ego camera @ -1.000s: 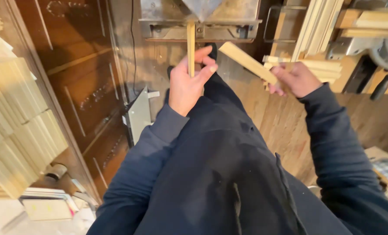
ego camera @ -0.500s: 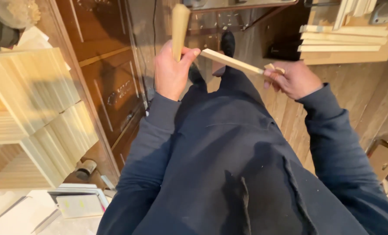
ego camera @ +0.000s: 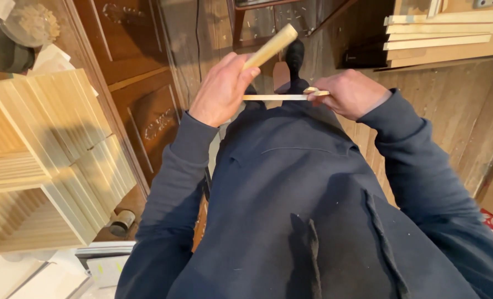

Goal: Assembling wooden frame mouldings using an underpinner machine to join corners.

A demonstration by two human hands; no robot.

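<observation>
Both hands have drawn closer to the chest since half a second ago. From the head view, the left hand (ego camera: 220, 88) has its grip clamped on a wooden stick (ego camera: 270, 46) slanting up and right, while the right hand (ego camera: 350, 93) pinches a thin strip (ego camera: 274, 97) lying level, its free end pointing at the left hand, just under the stick.

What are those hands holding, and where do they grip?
The left hand grips a wooden stick by its lower end. The right hand holds a thin wooden strip at its right end.

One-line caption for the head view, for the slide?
Left hand and right hand each hold a pale wooden strip above a plank floor.
</observation>
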